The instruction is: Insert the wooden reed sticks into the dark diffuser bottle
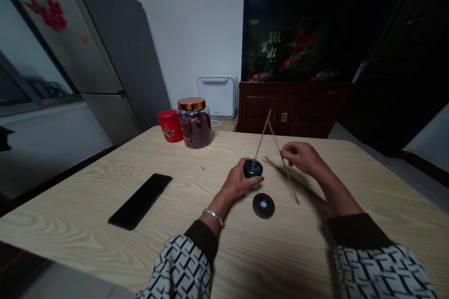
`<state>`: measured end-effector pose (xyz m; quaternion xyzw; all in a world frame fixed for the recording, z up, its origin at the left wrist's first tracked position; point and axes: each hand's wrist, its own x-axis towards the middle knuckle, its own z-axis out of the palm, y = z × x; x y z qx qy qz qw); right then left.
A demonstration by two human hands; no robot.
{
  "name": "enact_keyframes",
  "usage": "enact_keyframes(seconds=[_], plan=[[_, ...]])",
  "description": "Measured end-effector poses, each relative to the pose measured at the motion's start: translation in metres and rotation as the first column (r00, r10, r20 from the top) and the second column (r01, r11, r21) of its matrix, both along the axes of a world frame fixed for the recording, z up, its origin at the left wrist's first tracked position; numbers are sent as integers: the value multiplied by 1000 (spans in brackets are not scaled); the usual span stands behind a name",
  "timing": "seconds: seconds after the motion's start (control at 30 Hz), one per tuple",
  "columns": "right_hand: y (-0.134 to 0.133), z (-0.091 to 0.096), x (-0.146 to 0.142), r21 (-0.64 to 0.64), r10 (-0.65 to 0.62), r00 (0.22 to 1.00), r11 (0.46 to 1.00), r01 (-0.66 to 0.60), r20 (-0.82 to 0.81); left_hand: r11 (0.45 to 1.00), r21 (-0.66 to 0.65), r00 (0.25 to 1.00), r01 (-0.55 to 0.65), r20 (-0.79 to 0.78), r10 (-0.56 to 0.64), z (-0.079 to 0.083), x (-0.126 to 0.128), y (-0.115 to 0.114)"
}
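My left hand point(238, 180) is wrapped round a small dark bottle point(253, 168) standing on the wooden table point(105, 224). One thin wooden stick point(262, 136) stands tilted in the bottle's mouth. My right hand point(301, 156) pinches a second thin stick point(286, 168) that slants from above the bottle down to the tabletop. More sticks point(271, 162) lie flat between my hands. A round dark lid point(263, 205) lies on the table just in front of the bottle.
A black phone point(140, 201) lies at the left. At the far edge stand a glass jar with a copper lid point(194, 124) and a red tin point(170, 125). Behind are a grey fridge point(105, 56), a white appliance point(216, 96) and a fish tank on a dark cabinet point(291, 107).
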<state>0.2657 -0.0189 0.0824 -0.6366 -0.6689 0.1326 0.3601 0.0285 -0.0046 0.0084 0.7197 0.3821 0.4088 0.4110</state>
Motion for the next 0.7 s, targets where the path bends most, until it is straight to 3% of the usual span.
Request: enact_keyframes(seconds=[0.07,0.13,0.2,0.27,0.5,0.7], plan=[[-2,13,-4,238,5,928,967,90,-373,1000,2,1000,3,10,-3,0,0,-1],[-5,23,-16,367,52,775,899,237,-629,1000,-8,1000,12,18,-11,0,0,-1],[-8,29,-30,424,117,651,840,338,-750,1000,-12,1000,13,19,-13,0,0,-1],[-10,30,-42,461,161,607,804,377,-778,1000,-5,1000,7,8,-7,-1,0,0],[-10,24,-48,515,171,703,799,312,-691,1000,1,1000,-5,-15,5,-3,0,2],[-16,29,-49,536,150,773,799,273,-617,1000,-11,1000,-10,-14,10,1,-1,-1]])
